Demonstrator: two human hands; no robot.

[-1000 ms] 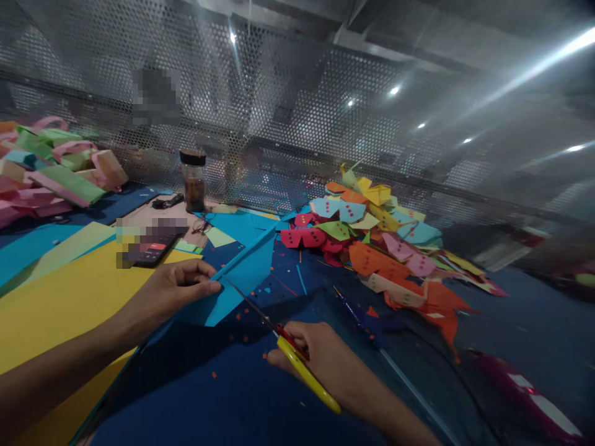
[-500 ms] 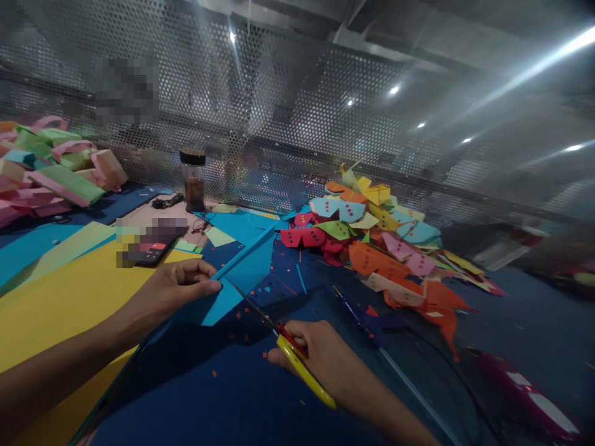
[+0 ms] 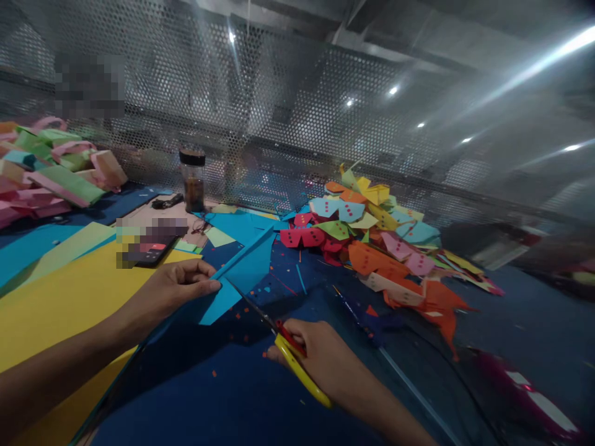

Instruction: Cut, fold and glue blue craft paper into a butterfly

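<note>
My left hand pinches the near edge of a folded blue paper sheet and holds it a little above the dark blue table. My right hand grips yellow-and-red-handled scissors. Their thin blades reach up and left to the paper's edge, just right of my left fingertips. Small paper scraps lie scattered on the table under the blades.
A heap of coloured folded paper shapes lies at the right back. A large yellow sheet and a phone sit at the left. A dark-lidded jar stands by the perforated metal wall. More folded papers pile far left.
The scissors and my right hand have shifted slightly up and left along the paper's edge. My left hand still holds the blue paper in the same place.
</note>
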